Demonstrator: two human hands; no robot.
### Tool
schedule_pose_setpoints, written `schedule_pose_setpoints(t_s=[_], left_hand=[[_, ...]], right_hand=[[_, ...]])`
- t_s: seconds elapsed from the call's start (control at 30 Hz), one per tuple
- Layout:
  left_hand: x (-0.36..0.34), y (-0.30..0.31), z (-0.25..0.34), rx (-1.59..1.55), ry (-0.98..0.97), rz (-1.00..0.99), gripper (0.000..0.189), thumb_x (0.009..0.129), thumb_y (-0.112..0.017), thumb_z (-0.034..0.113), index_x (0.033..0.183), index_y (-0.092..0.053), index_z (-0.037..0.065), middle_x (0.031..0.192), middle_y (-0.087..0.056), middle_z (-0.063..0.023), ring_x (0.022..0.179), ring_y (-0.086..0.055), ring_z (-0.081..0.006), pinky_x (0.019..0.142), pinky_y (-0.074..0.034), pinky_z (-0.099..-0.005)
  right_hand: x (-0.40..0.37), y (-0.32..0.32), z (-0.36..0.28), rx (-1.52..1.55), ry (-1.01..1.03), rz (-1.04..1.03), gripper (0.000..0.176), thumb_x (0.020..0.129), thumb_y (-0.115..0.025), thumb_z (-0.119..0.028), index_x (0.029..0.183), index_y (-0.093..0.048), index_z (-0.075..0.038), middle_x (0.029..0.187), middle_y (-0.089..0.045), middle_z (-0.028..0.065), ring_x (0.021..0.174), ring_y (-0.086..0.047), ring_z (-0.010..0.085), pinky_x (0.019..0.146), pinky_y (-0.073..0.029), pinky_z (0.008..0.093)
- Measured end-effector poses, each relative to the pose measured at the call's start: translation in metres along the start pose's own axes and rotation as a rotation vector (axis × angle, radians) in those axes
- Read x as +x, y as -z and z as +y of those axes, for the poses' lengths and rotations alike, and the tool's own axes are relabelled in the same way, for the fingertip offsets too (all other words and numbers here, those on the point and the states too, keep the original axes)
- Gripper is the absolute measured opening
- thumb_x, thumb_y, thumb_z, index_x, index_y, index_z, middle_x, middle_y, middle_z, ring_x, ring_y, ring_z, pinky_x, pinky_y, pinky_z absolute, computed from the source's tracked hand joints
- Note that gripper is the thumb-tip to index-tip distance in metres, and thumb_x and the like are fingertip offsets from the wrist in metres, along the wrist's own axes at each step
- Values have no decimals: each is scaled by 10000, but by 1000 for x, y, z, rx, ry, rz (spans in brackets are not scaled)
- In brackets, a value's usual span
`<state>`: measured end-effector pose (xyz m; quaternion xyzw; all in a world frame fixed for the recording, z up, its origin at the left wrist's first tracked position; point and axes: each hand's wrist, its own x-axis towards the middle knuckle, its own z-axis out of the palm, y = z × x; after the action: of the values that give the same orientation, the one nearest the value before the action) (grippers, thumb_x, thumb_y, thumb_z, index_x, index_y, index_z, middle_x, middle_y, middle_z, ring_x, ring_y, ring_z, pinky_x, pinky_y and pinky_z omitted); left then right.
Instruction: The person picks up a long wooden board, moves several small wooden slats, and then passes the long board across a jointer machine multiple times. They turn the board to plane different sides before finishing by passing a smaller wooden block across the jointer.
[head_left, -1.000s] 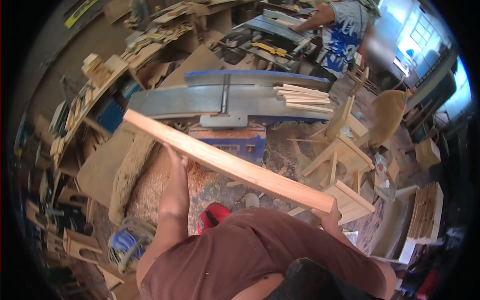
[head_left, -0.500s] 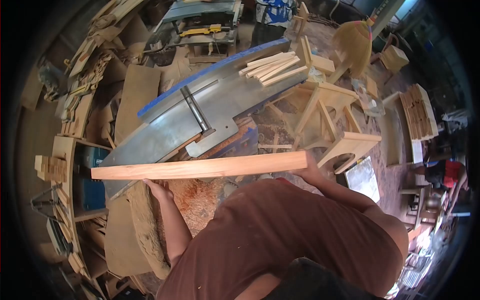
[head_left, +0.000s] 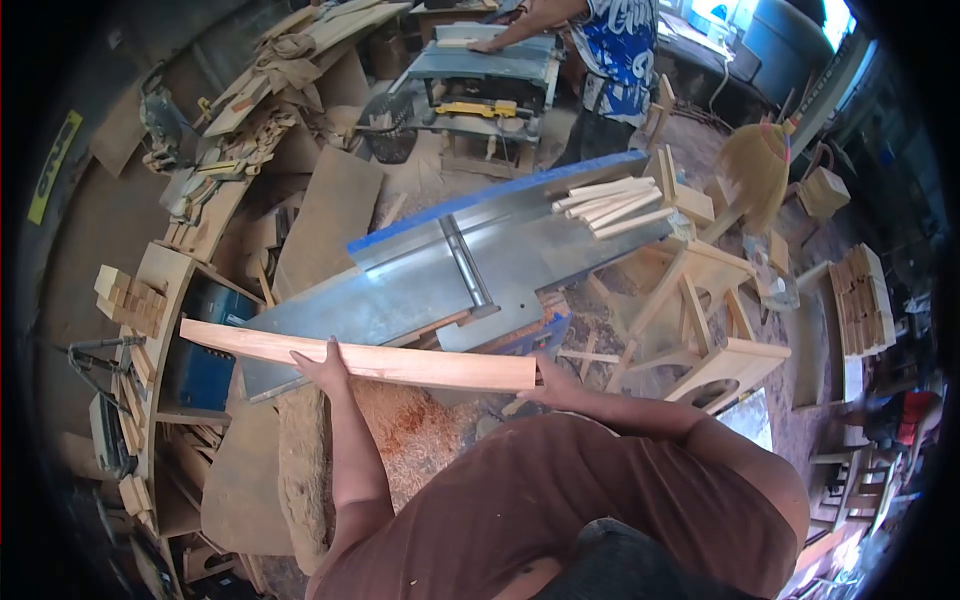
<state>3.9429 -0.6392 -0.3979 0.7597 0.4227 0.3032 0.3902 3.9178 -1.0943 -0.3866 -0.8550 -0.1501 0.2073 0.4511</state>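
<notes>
A long, pale wooden board (head_left: 440,367) spans the space in front of my body, its left end reaching past the near end of a jointer (head_left: 390,300). My left hand (head_left: 326,374) grips the board left of its middle, with the thumb up across its face. At the board's right end, my right hand (head_left: 552,386) is closed on it, partly hidden behind the end. The jointer has a grey metal bed, a blue-edged fence and a cutter slot across it. Several thin wooden strips (head_left: 615,203) lie on its far end.
Wood shavings (head_left: 405,425) cover the floor below the board. A wooden shelf unit (head_left: 165,270) stands left, and a wooden chair frame (head_left: 700,300) right. Beyond the jointer, a person in a blue-and-white shirt (head_left: 615,60) works at a table saw (head_left: 485,65). A broom (head_left: 755,165) stands back right.
The board's right end has swung down and left, so the board now slopes down to the right. My left thumb has come over its face. The view has tilted up, showing the other person.
</notes>
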Motion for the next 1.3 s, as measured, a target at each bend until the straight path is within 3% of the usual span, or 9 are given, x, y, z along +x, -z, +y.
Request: schedule_pose_setpoints(t_s=[0.33,0.43,0.53,0.63,0.73,0.97,1.1,1.17,1.3], left_hand=[[-7,4,-1,19,34,-8,920,873,-709,263,1545,-148,-20,1567,-197,-315,1481,-160,-420,1200,-188,-445],[-69,38,87,-189,-226,-26,601,929,-628,164,1455,-381,8,1471,-413,-223,1350,-433,-340,1125,-359,-429],[-144,72,186,-648,-409,-577,189,937,-593,120,1086,-657,23,1168,-656,-131,1112,-610,-238,967,-489,-352],[-216,111,298,-1078,-954,-1217,467,972,-587,442,987,-671,-18,991,-691,-181,928,-674,-277,878,-513,-416],[-286,121,396,-1523,-1253,-1602,404,991,-581,376,882,-694,3,868,-705,-124,770,-680,-261,795,-530,-405],[-383,83,458,-1816,-1179,-1653,319,895,-729,306,776,-670,16,727,-637,-97,670,-625,-285,588,-484,-383],[-417,77,470,-1732,-962,-1609,397,926,-644,342,642,-663,65,654,-626,-68,536,-593,-192,658,-510,-327],[-420,55,475,-1672,-1210,-1830,290,873,-754,294,827,-678,18,767,-646,-94,688,-624,-297,607,-486,-383],[-410,28,445,-1205,-1134,-1742,279,921,-708,317,885,-705,40,866,-697,-83,792,-662,-240,770,-535,-377]], right_hand=[[-1,31,34,-72,159,-243,914,781,-830,-192,1490,-269,-54,1413,-450,217,1228,-557,316,949,-512,411],[-8,57,29,-82,5,-214,978,776,-841,-226,1528,-234,-75,1440,-447,208,1234,-554,318,967,-503,420],[-14,72,53,62,-112,-216,961,781,-839,-235,1526,-251,-85,1444,-447,220,1229,-554,340,962,-500,438],[-20,83,90,-52,57,-231,919,783,-829,-235,1506,-291,-53,1446,-442,236,1259,-537,324,966,-516,412],[-32,102,106,-83,140,-255,895,784,-826,-222,1495,-312,-46,1424,-464,235,1268,-524,315,945,-522,401],[-101,150,198,-60,-17,-202,825,818,-788,-264,1478,-350,-36,1393,-512,218,1145,-609,296,893,-529,383],[-130,167,267,-103,-20,-148,821,823,-783,-281,1476,-353,-30,1383,-522,218,1116,-627,295,890,-532,385],[-138,172,292,-116,11,-116,819,826,-780,-290,1475,-354,-28,1379,-528,218,1102,-635,294,889,-533,386],[-153,191,274,-16,-144,-109,833,828,-784,-303,1478,-346,-21,1356,-550,217,1021,-670,299,879,-543,389]])
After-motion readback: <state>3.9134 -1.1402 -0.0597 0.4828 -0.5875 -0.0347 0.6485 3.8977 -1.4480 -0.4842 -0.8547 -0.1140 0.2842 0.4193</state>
